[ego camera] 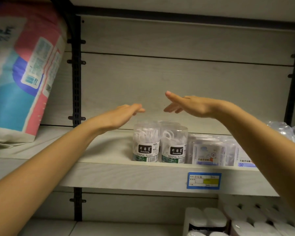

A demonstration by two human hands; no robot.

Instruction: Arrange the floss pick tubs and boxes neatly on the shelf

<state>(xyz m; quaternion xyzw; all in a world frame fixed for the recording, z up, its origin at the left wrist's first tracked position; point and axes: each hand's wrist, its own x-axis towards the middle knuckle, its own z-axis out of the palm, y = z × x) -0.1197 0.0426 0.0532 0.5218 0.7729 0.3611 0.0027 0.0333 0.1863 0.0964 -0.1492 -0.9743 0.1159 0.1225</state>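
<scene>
Both hands hover empty with fingers extended: the left hand (pixel 121 114) palm-down, the right hand (pixel 189 105) angled inward, fingertips apart and neither touching anything. They appear poised to bracket the stock from above (a judgement, not a contact). Directly below stand two floss pick tubs (pixel 160 143), side by side and upright at the front edge of the shelf (pixel 119 174), labels facing out, with more tubs behind them. Just right of the tubs sit the floss pick boxes (pixel 209 150), beneath the right forearm. A large soft pack (pixel 22 74) leans far left.
</scene>
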